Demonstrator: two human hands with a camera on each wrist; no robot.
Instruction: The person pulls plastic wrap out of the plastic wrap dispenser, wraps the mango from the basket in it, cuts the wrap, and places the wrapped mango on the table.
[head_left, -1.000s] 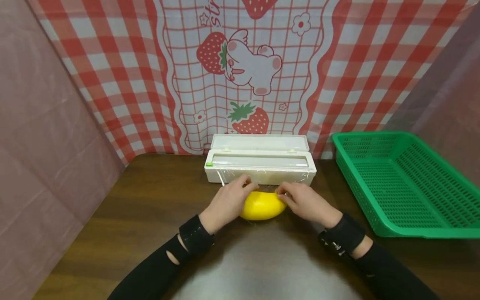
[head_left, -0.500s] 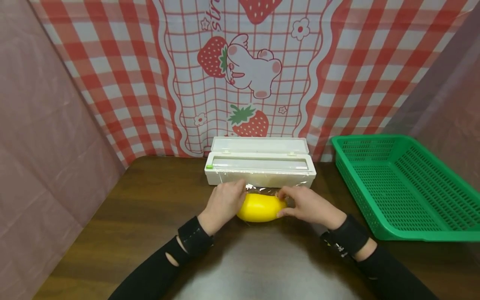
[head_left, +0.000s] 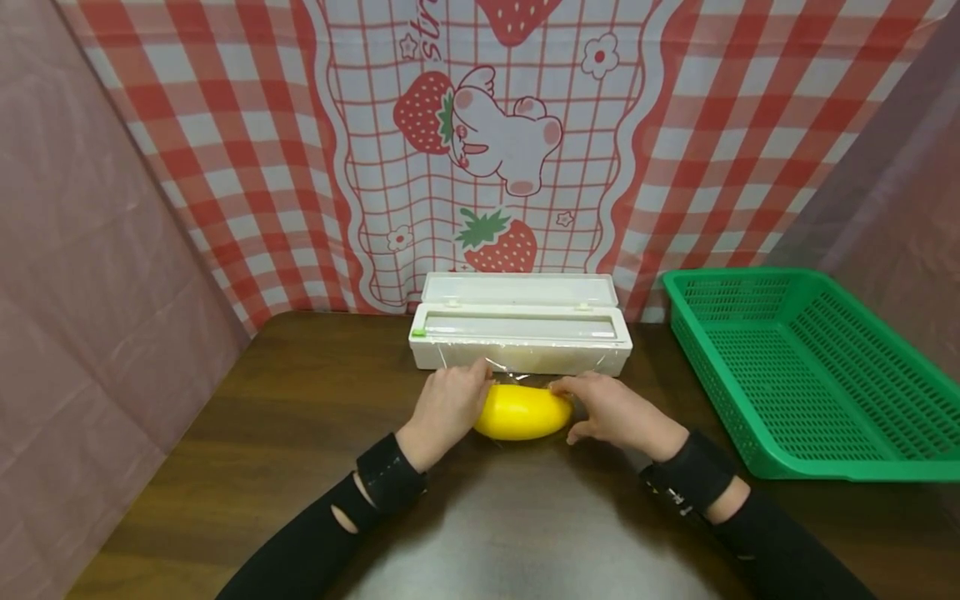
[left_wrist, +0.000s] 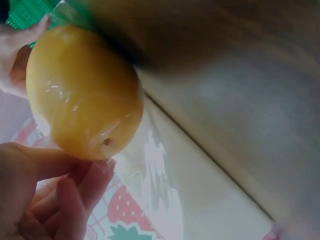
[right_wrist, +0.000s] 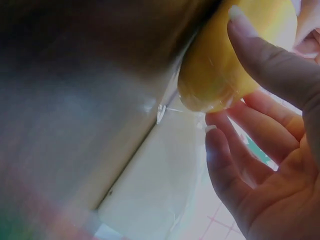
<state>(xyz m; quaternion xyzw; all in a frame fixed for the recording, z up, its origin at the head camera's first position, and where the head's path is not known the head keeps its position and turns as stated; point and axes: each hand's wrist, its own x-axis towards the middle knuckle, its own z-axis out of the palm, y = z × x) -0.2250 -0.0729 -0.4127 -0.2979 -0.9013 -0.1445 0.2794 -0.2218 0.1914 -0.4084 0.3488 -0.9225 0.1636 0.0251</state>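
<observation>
Near the middle of the tabletop's (head_left: 495,533) far edge stood a white box (head_left: 525,360) with its lid (head_left: 519,289) raised, and clear film (head_left: 513,377) ran from its front toward a rounded yellow object (head_left: 522,412). The left hand (head_left: 446,410) pinched the film at the object's left end, while the right hand (head_left: 621,414) touched the other end with spread fingers. A green basket (head_left: 862,468) stood toward the far right corner.

Over there on the table (head_left: 247,450) a box (head_left: 521,342) stands just behind the fruit (head_left: 522,414), which has the left hand (head_left: 447,408) and right hand (head_left: 622,412) either side, a basket (head_left: 723,396) farther right, a cloth (head_left: 510,150) behind
</observation>
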